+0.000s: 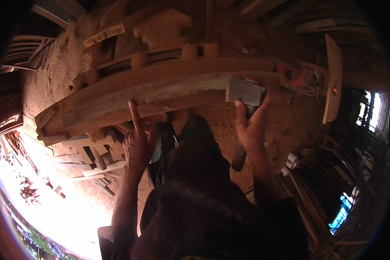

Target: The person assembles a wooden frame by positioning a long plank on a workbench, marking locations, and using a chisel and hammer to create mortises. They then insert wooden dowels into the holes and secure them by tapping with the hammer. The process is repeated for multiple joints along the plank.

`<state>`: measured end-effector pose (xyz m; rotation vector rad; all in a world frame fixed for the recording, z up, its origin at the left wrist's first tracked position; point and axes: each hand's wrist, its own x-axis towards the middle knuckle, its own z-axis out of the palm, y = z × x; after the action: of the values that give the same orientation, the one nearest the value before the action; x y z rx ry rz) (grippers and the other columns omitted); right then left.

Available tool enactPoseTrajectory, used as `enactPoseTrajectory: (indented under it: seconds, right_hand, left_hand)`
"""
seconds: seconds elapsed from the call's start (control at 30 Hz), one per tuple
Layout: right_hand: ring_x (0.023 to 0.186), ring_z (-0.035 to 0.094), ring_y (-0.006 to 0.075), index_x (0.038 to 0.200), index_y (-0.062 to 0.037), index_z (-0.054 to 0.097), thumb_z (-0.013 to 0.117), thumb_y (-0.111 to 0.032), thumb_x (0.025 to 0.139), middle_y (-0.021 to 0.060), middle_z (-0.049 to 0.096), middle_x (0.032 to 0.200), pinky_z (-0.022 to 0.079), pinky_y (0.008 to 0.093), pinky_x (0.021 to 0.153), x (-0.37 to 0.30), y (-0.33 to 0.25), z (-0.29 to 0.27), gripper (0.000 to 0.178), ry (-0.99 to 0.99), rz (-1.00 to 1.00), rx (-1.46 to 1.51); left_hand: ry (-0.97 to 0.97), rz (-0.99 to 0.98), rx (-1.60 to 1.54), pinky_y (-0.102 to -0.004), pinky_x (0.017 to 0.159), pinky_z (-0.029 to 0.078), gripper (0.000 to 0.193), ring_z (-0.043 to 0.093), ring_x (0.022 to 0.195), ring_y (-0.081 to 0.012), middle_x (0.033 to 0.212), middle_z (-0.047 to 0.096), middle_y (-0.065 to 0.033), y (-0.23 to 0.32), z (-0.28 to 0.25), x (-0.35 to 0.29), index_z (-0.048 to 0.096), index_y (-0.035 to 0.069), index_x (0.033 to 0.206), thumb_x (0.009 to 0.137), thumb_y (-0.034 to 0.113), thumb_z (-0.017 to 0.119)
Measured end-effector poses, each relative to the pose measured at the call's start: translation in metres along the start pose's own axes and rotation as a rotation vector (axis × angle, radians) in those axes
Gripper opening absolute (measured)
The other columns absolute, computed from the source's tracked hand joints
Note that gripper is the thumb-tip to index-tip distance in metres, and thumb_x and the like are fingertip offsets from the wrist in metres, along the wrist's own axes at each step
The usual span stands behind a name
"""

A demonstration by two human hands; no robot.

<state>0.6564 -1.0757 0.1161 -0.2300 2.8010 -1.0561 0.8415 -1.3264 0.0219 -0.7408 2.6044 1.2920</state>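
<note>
My right hand (252, 123) is closed around a short-handled tool with a broad, grey, block-like head (243, 90). Its dark handle (238, 157) hangs down beside my wrist; whether it is a mallet or a hatchet I cannot tell. The head is over the right part of a long, dusty wooden workbench (160, 69), where a long curved timber (160, 92) lies. My left hand (138, 141) holds nothing. Its index finger is stretched out, with the tip at the near face of the timber, while the other fingers are partly curled.
A red machine or vise-like fixture (297, 77) sits at the bench's right end, beside an upright pale board (332, 80). Wood offcuts (93, 156) are piled below the bench at left. Slotted timbers (138, 60) run along the far side. Long planks (303, 199) lie at lower right.
</note>
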Motion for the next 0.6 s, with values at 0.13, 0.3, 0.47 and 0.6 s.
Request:
enactPoseTrajectory:
  seconds: [0.13, 0.3, 0.47, 0.6]
  right_hand:
    - [0.125, 0.069, 0.0433, 0.172, -0.0019, 0.008, 0.069, -0.017, 0.107, 0.0345, 0.059, 0.144, 0.058, 0.0504, 0.105, -0.024, -0.019, 0.040, 0.090, -0.190, -0.016, 0.068]
    - [0.126, 0.070, 0.0398, 0.171, -0.0005, 0.009, 0.070, -0.009, 0.106, 0.0302, 0.062, 0.143, 0.059, 0.0470, 0.103, -0.024, -0.012, 0.031, 0.090, -0.238, 0.028, 0.159]
    - [0.116, 0.074, 0.0454, 0.172, -0.0039, 0.003, 0.067, -0.013, 0.107, 0.0343, 0.067, 0.133, 0.063, 0.0499, 0.098, -0.012, 0.003, 0.004, 0.092, -0.040, -0.043, 0.108]
    - [0.111, 0.075, 0.0497, 0.173, -0.0061, 0.000, 0.068, -0.017, 0.107, 0.0353, 0.067, 0.132, 0.063, 0.0507, 0.096, -0.023, -0.007, 0.031, 0.096, -0.239, -0.080, 0.155]
  left_hand:
    - [-0.032, -0.008, 0.018, -0.0481, 0.078, 0.063, 0.110, 0.079, 0.085, -0.0357, 0.099, 0.080, -0.0141, 0.002, -0.003, 0.000, -0.007, 0.009, 0.176, 0.099, 0.008, 0.071]
    - [-0.046, 0.016, -0.043, -0.0472, 0.078, 0.064, 0.115, 0.080, 0.087, -0.0357, 0.097, 0.079, -0.0200, 0.006, -0.008, 0.000, -0.014, 0.014, 0.175, 0.098, 0.000, 0.070]
    - [-0.055, -0.004, -0.002, -0.0456, 0.078, 0.064, 0.115, 0.079, 0.087, -0.0338, 0.095, 0.078, -0.0182, 0.007, -0.007, 0.002, -0.014, 0.014, 0.175, 0.097, -0.002, 0.069]
    - [-0.052, -0.016, -0.030, -0.0453, 0.077, 0.064, 0.115, 0.079, 0.086, -0.0334, 0.095, 0.078, -0.0171, 0.006, -0.004, 0.001, -0.014, 0.014, 0.175, 0.097, -0.002, 0.069]
